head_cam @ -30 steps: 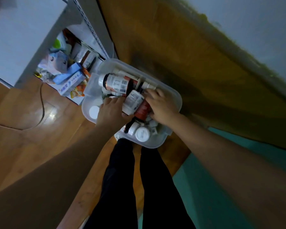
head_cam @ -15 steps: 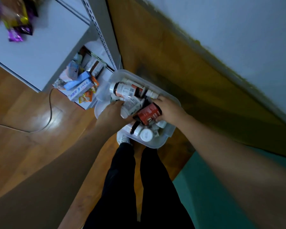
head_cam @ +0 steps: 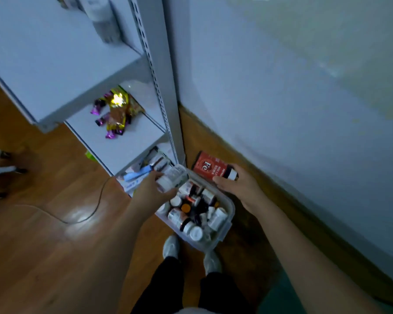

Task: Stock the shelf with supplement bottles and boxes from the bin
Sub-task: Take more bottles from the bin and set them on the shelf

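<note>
A clear plastic bin [head_cam: 226,219] stands on the floor by my feet, filled with several supplement bottles. My left hand [head_cam: 153,188] grips a white bottle [head_cam: 168,179] above the bin's far left corner. My right hand [head_cam: 234,183] holds a red-labelled bottle [head_cam: 208,167] marked "Fe", lifted just beyond the bin's far edge. The grey metal shelf unit [head_cam: 166,91] rises to the left of the bin, with its lower shelves in view.
Shiny snack packets [head_cam: 116,112] lie on a middle shelf. Boxes and a blue pack [head_cam: 136,175] fill the bottom shelf. A white container [head_cam: 104,19] stands on an upper shelf. A cable [head_cam: 86,217] crosses the wooden floor. The wall runs along the right.
Both hands have lifted out of the bin, each with a bottle. The view has tilted upward, bringing more of the shelves into sight.
</note>
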Action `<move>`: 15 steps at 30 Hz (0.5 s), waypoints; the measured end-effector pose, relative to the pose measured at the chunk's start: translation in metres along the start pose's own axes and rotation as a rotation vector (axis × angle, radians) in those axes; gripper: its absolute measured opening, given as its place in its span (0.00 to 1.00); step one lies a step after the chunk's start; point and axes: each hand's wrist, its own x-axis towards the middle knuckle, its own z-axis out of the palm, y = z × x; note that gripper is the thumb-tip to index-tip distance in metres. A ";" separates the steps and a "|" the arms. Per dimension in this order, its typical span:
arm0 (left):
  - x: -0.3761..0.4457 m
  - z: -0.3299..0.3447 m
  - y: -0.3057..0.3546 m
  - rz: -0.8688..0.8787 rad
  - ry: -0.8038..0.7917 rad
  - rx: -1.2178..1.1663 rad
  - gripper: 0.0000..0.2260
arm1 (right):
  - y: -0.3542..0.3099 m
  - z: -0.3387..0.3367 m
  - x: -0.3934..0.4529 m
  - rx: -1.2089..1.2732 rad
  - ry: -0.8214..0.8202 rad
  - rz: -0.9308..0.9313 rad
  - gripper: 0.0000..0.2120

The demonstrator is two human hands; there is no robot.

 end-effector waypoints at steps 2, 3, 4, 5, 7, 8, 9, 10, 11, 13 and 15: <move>-0.020 -0.016 0.019 0.027 0.084 -0.072 0.26 | -0.041 -0.002 -0.011 0.045 -0.072 -0.087 0.20; -0.029 -0.025 0.026 0.044 0.124 -0.100 0.26 | -0.061 -0.002 -0.017 0.041 -0.103 -0.132 0.20; -0.038 -0.034 0.031 0.066 0.159 -0.132 0.25 | -0.082 -0.002 -0.022 0.025 -0.133 -0.182 0.20; -0.048 -0.045 0.037 0.086 0.191 -0.165 0.22 | -0.103 -0.001 -0.030 0.005 -0.155 -0.237 0.21; -0.067 -0.068 0.042 0.111 0.259 -0.238 0.18 | -0.139 0.006 -0.045 -0.066 -0.193 -0.349 0.21; -0.076 -0.080 0.043 0.125 0.302 -0.268 0.16 | -0.153 0.011 -0.051 -0.112 -0.208 -0.402 0.22; -0.085 -0.093 0.043 0.137 0.345 -0.289 0.16 | -0.167 0.019 -0.060 -0.146 -0.219 -0.449 0.22; -0.093 -0.106 0.043 0.147 0.388 -0.308 0.15 | -0.180 0.029 -0.067 -0.160 -0.223 -0.493 0.22; -0.101 -0.120 0.043 0.151 0.425 -0.335 0.15 | -0.191 0.039 -0.075 -0.156 -0.220 -0.536 0.22; -0.116 -0.148 0.041 0.157 0.483 -0.426 0.14 | -0.209 0.063 -0.085 -0.106 -0.214 -0.591 0.23; -0.130 -0.176 0.037 0.184 0.523 -0.508 0.12 | -0.227 0.093 -0.093 -0.010 -0.193 -0.604 0.26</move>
